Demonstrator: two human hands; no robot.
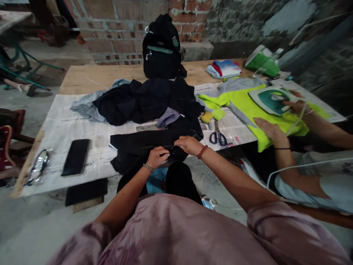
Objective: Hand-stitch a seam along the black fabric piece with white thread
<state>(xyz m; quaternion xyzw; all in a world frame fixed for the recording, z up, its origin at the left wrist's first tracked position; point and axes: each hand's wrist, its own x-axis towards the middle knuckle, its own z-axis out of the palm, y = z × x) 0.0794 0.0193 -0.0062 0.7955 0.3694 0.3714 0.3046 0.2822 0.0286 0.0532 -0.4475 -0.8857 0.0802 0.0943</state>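
A black garment lies along the table's front edge, partly hanging over it, with a thin white thread running along its fold. My left hand, wearing a bead bracelet, is closed with its fingertips pinching the garment's near edge. Just to the right, my right hand, with a red bead bracelet, pinches the same cloth beside the thread. Whether a needle sits between those fingers is too small to tell. Blue-handled scissors lie right of my right hand, near a yellow piece.
Dark clothes are heaped behind. Left are a phone and glasses in plastic. A black backpack stands at the back. On the right, a co-worker's hand holds an iron on a neon-yellow garment; its cord hangs nearby.
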